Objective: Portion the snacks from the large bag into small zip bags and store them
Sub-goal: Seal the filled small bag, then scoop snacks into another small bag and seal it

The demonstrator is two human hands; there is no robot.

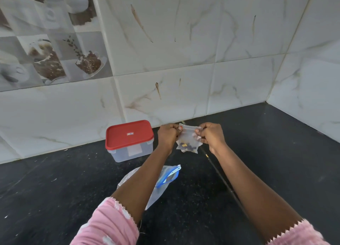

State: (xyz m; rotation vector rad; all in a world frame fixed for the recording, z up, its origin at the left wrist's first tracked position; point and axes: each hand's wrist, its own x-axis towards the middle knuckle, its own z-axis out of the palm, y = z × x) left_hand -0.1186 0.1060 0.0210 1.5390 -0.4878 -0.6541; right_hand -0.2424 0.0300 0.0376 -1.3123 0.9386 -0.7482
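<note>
A small clear zip bag [188,141] with dark and yellow snack pieces at its bottom hangs above the black counter near the wall. My left hand [167,135] pinches its top left corner. My right hand [211,134] pinches the top right edge of the zip strip. Below my left forearm lies the large clear bag [166,178] with a blue zip seal, flat on the counter and partly hidden by the arm. A clear plastic container with a red lid [129,135] stands shut to the left of my hands.
The black stone counter [257,171] runs to white marble-pattern wall tiles [184,60] at the back and right, forming a corner at far right. A small yellow crumb [207,155] lies on the counter below my right hand.
</note>
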